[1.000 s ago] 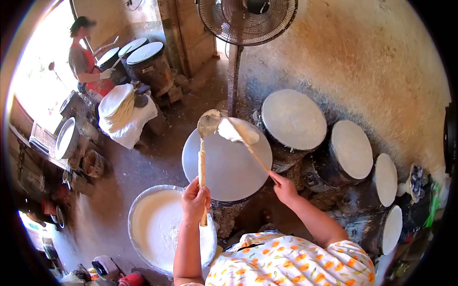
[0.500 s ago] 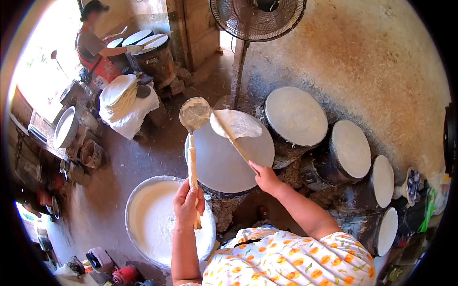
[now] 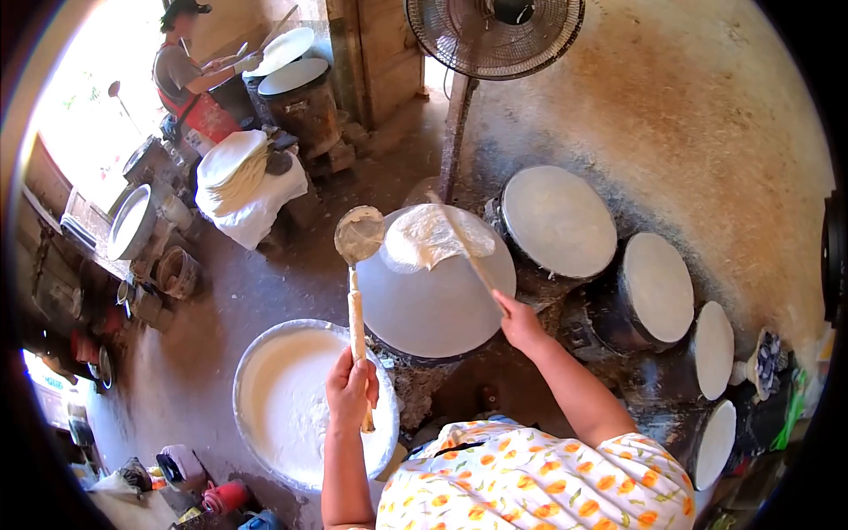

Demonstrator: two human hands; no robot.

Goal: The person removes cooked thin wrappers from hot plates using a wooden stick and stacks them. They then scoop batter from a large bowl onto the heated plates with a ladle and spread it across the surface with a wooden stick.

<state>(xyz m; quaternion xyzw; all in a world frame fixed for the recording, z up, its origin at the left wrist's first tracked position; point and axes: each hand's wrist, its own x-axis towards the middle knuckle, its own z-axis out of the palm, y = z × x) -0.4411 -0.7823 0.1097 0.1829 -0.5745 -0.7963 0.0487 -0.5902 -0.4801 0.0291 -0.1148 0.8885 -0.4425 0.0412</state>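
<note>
Your left hand (image 3: pixel 351 386): fingers wrapped around the pale, worn wooden grip of a long-handled round metal ladle (image 3: pixel 356 320), held upright in view, bowl at the far end, whitish residue on it. Your right hand (image 3: pixel 519 320): fingers closed on the near end of a thin, light-brown wooden stick (image 3: pixel 477 265), which slants forward and left. Its far part crosses a white, wrinkled, floppy sheet (image 3: pixel 411 240); can't tell if it's under load there. Sheet sits at the far edge of the round, flat, grey-white drum top (image 3: pixel 433 305) in front of you, bunched, ragged near edge. Rest of that top is bare and smooth. Ladle bowl is just left of the sheet, apart from it.

Below your left hand: wide, round, pale-rimmed basin (image 3: pixel 240 397) of white liquid, beside the drum. To your right, four more white-topped dark drums (image 3: pixel 559 221) in a curved row. Beyond: black caged fan (image 3: pixel 495 37) on a post. Far left: person in a red apron (image 3: pixel 205 119), at other drums, near a stack of pale flat rounds (image 3: pixel 234 181) on white cloth (image 3: pixel 265 208).
</note>
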